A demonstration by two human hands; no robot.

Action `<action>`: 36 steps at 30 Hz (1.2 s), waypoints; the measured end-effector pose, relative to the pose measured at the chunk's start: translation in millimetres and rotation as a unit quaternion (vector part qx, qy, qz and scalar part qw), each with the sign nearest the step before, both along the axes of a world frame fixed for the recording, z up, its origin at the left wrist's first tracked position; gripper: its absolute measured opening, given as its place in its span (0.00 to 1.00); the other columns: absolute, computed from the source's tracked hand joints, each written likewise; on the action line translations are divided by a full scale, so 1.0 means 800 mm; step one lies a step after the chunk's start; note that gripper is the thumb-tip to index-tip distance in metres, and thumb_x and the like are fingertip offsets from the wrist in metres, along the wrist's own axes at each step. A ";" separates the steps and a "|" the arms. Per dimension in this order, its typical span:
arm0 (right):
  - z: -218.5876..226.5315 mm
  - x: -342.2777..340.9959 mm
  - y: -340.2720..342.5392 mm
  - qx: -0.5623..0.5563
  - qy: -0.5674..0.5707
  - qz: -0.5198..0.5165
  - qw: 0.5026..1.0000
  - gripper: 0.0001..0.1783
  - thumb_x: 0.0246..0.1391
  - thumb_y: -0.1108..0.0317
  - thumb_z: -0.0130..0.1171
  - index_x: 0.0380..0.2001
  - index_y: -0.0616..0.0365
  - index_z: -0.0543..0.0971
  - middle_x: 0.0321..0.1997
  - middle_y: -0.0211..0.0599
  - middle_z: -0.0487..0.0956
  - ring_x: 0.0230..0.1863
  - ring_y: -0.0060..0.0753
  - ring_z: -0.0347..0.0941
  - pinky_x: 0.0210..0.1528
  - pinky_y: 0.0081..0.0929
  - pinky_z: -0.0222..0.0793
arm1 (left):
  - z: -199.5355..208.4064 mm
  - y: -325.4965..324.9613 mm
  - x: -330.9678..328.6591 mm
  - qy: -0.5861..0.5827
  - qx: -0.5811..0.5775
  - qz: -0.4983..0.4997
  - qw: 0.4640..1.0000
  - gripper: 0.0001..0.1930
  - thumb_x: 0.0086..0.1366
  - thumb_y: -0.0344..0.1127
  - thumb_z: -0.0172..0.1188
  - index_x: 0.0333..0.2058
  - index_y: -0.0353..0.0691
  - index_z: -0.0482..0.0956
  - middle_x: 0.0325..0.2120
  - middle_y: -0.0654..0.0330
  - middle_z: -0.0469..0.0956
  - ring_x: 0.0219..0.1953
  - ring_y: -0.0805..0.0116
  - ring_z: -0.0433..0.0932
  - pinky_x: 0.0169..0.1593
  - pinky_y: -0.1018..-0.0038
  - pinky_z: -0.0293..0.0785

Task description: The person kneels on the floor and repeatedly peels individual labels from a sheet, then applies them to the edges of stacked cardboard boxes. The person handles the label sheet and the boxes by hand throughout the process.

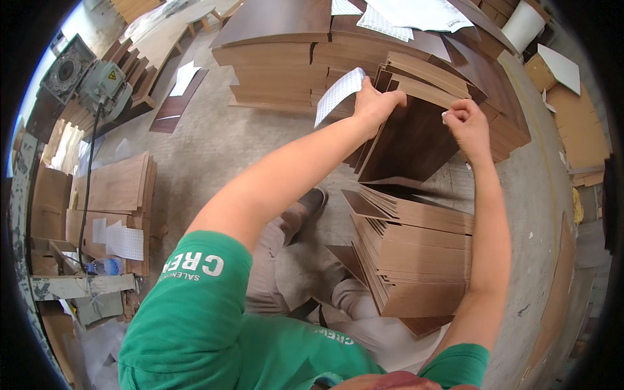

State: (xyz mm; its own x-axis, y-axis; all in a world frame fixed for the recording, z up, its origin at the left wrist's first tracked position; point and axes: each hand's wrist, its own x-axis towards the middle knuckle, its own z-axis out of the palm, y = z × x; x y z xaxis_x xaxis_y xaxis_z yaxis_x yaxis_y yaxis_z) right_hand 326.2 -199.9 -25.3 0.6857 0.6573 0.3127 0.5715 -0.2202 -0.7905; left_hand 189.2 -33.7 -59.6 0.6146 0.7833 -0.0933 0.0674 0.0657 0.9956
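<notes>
My left hand (pixel 377 107) is closed on a curled white sheet (pixel 338 97) with a fine printed grid, which looks like a label sheet. Its thumb reaches to the upper left edge of a dark brown panel (pixel 416 140). This panel stands tilted on edge, leaning with other boards against a large stack. Near the panel's upper right corner, my right hand (pixel 471 129) is pinched around a small white piece (pixel 445 116), perhaps a sticker. Its exact kind is too small to tell. Closer to me, a row of thin brown panels (pixel 422 260) stands on edge, fanned at its left side.
Beyond my hands is a large stack of brown boards (pixel 273 71) with white papers (pixel 416 16) on top. To the left, a grey motor (pixel 104 84) with a hanging cable stands above boards and a plastic bottle (pixel 105 266). Cardboard (pixel 572 123) lies at the right.
</notes>
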 end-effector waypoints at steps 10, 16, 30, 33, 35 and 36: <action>-0.073 0.015 0.002 -0.193 -0.460 -0.101 0.861 0.12 0.49 0.68 0.62 0.32 0.56 0.69 0.26 0.43 0.77 0.34 0.48 0.76 0.35 0.41 0.74 | -0.010 -0.013 0.015 0.061 0.092 0.072 0.991 0.45 0.50 0.44 0.70 0.60 0.26 0.59 0.55 0.41 0.69 0.58 0.54 0.69 0.60 0.66 0.65; -0.008 0.023 -0.026 -0.064 -0.136 -0.140 0.979 0.16 0.47 0.61 0.67 0.32 0.59 0.74 0.23 0.37 0.78 0.29 0.28 0.76 0.33 0.28 0.71 | -0.012 -0.004 0.015 -0.009 0.030 0.042 0.999 0.43 0.46 0.36 0.69 0.60 0.35 0.60 0.51 0.47 0.72 0.57 0.51 0.69 0.59 0.62 0.64; -0.063 0.011 0.005 -0.136 -0.408 -0.002 0.903 0.14 0.46 0.78 0.58 0.36 0.57 0.67 0.38 0.46 0.71 0.41 0.52 0.72 0.40 0.43 0.72 | -0.013 -0.002 0.019 0.040 0.065 0.051 0.996 0.47 0.51 0.44 0.70 0.63 0.26 0.54 0.58 0.41 0.65 0.61 0.54 0.65 0.62 0.65 0.62; -0.063 0.020 0.004 -0.148 -0.477 -0.046 0.865 0.13 0.47 0.74 0.60 0.35 0.57 0.69 0.37 0.43 0.71 0.41 0.50 0.71 0.40 0.40 0.72 | -0.016 0.000 0.020 0.021 0.068 0.054 0.996 0.46 0.51 0.41 0.70 0.63 0.28 0.55 0.57 0.41 0.66 0.60 0.54 0.66 0.61 0.66 0.63; -0.044 0.021 -0.004 -0.166 -0.506 -0.125 0.837 0.13 0.47 0.71 0.62 0.34 0.57 0.69 0.37 0.42 0.72 0.42 0.48 0.71 0.40 0.39 0.71 | -0.013 -0.001 0.017 0.028 0.074 0.059 0.995 0.46 0.50 0.40 0.70 0.63 0.29 0.55 0.57 0.42 0.66 0.60 0.55 0.66 0.61 0.66 0.63; -0.038 0.031 -0.012 -0.168 -0.490 -0.159 0.840 0.13 0.47 0.67 0.64 0.33 0.56 0.70 0.36 0.40 0.72 0.43 0.47 0.70 0.43 0.39 0.70 | -0.009 -0.006 0.013 0.039 0.075 0.059 0.995 0.47 0.49 0.39 0.71 0.63 0.29 0.54 0.57 0.42 0.66 0.60 0.55 0.67 0.61 0.67 0.64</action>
State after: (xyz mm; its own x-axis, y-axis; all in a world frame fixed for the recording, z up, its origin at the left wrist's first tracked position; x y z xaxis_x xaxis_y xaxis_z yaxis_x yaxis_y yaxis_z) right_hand 351.0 -209.8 -55.4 0.3645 0.6539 0.6630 0.7814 -0.6020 0.1643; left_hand 199.9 -38.8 -66.9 0.5127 0.8585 -0.0144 0.1453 -0.0702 0.9869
